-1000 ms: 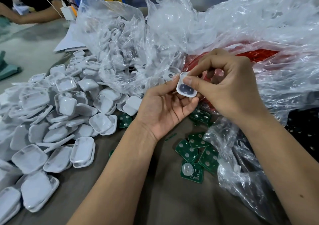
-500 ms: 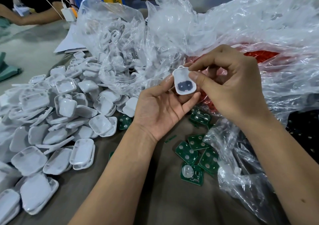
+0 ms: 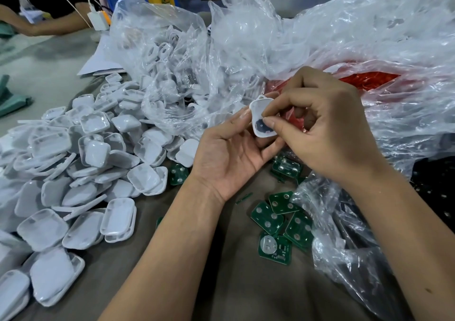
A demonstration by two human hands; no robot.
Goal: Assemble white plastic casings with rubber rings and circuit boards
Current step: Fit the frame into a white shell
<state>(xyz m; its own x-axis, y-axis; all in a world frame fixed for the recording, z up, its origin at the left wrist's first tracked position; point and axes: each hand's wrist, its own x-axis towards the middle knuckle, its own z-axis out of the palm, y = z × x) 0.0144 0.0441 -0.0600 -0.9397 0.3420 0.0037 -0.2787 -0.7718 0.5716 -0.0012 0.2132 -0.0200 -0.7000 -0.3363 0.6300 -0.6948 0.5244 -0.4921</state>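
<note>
Two hands meet over the table (image 3: 246,283): the left hand (image 3: 229,158) grips one white casing (image 3: 261,120) while the right hand (image 3: 327,128) pinches its dark insert. Dozens of casings (image 3: 81,173) crowd the left edge; about seven green circuit boards (image 3: 278,222) lie near the wrists.

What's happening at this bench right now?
A person is assembling small parts. The left hand holds a white casing from below, while the right hand pinches and presses something dark into its open face. Loose white casings are piled on the left, green circuit boards lie on the table, and clear plastic bags sit behind.
</note>
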